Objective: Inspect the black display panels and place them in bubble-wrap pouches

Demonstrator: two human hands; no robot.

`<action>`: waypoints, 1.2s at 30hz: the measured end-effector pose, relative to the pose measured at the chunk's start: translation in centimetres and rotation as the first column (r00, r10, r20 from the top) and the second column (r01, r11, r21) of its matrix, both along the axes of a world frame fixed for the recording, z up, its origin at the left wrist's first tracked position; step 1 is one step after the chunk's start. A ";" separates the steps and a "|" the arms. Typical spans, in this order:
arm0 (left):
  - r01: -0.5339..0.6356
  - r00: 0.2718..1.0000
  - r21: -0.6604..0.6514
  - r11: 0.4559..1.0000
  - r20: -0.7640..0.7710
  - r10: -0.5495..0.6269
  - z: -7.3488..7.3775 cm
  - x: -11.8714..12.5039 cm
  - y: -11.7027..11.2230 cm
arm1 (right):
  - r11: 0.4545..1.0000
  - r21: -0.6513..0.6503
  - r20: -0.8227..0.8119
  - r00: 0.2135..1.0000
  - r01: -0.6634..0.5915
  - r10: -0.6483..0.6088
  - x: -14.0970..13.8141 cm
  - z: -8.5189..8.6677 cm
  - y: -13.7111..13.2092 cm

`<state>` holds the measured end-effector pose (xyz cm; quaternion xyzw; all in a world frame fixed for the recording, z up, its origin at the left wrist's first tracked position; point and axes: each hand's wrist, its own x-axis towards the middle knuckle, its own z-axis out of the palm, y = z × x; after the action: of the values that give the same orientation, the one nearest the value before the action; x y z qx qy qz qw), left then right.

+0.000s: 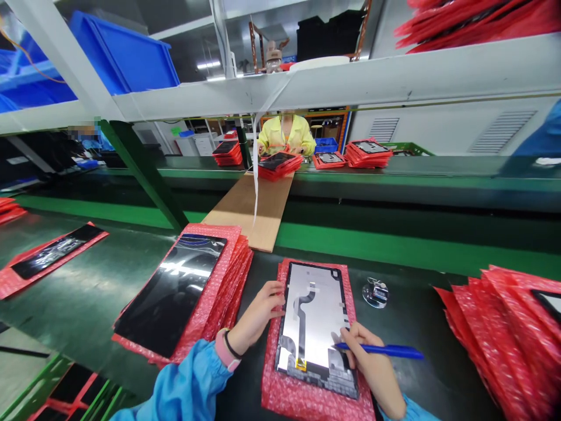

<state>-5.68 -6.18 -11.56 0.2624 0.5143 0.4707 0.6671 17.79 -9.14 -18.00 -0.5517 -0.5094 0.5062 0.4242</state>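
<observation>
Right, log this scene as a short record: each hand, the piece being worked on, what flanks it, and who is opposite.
Left hand: fingers at the left edge of the silver-backed rectangular display panel
Right hand: holds a slim blue pen-like tool, tip over the panel; contact unclear
Under panel: red bubble-wrap
Left side: glossy black rectangular screen atop a red bubble-wrap stack
Right side: small, shiny clear object; beyond it, red bubble-wrap sleeves
Opposite: person in yellow jacket, behind red-wrapped stacks
</observation>
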 end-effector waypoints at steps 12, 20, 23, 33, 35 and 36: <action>0.049 0.999 -0.079 0.996 0.016 -0.047 0.1 -1.3 0.4 | 0.996 0.004 -0.140 0.986 -0.085 0.085 -0.1 0.5 0.0; 0.138 0.990 -0.116 0.984 -0.002 -0.140 -0.6 -0.7 2.3 | 0.996 0.031 -0.193 0.977 -0.082 0.087 -0.4 0.4 0.1; 0.191 0.981 -0.011 0.982 -0.012 -0.191 -0.6 1.1 2.5 | 0.997 0.035 -0.216 0.973 -0.074 0.080 -0.4 0.4 0.0; 0.113 0.993 0.250 0.962 -0.044 -0.105 1.7 2.2 1.6 | 0.965 0.100 -0.372 0.908 0.243 -0.190 3.7 3.1 1.9; 0.098 0.994 0.321 0.942 -0.083 -0.075 3.2 1.9 1.6 | 0.958 0.088 -0.383 0.897 0.273 -0.220 4.0 4.3 2.2; 0.087 0.993 0.351 0.932 -0.100 -0.055 4.0 1.9 1.5 | 0.960 0.081 -0.381 0.898 0.268 -0.218 3.9 4.9 2.3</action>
<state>-3.81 -4.64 -7.57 0.4173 0.4401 0.5193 0.6021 21.74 -6.84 -13.06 -0.4771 -0.3799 0.5090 0.6074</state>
